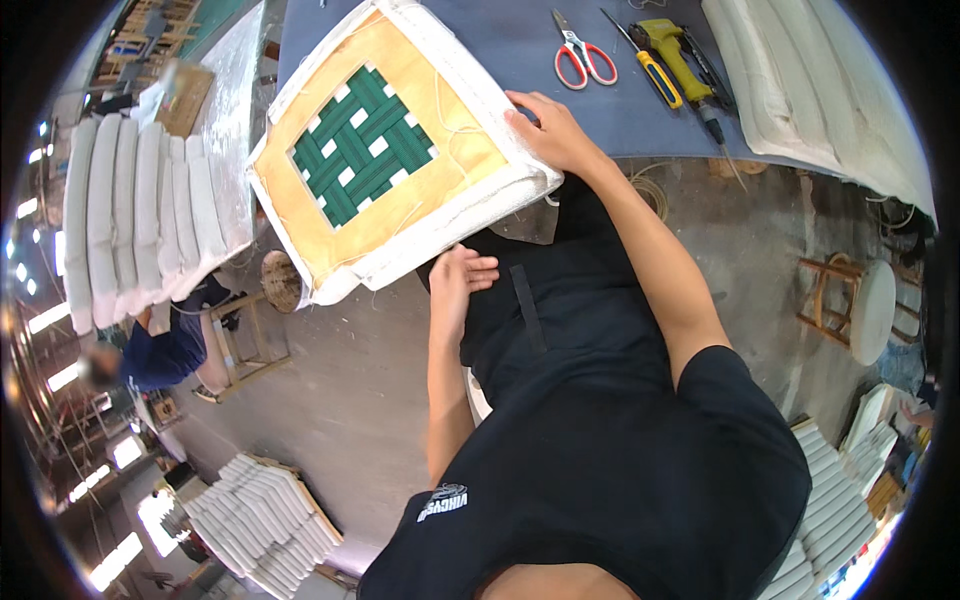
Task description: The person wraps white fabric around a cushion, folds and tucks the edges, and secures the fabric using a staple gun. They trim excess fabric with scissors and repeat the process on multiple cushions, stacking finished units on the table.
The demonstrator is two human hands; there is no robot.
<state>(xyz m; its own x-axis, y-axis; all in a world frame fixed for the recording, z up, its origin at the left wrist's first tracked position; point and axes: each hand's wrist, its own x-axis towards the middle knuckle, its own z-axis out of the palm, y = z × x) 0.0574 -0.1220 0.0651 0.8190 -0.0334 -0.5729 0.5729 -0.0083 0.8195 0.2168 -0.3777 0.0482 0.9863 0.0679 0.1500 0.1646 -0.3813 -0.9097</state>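
A square seat cushion [470,185] lies tilted at the table's front edge, its underside up. It has a white padded rim, a yellow-orange fabric border and green webbing [365,150] woven across a square opening. Loose threads trail over the fabric. At the cushion's right edge, my right hand [550,130] grips the white rim with thumb and fingers. My left hand [463,275] is beside the near edge, over my dark clothing, its fingers stretched out and nothing seen in them.
Red-handled scissors [573,50], a yellow screwdriver [660,80] and a yellow-green power tool [675,60] lie on the blue-grey table [480,25]. White cushions [140,200] stand in rows at left; more [820,80] lie at right. A person [170,345] sits at left. A stool [870,312] stands right.
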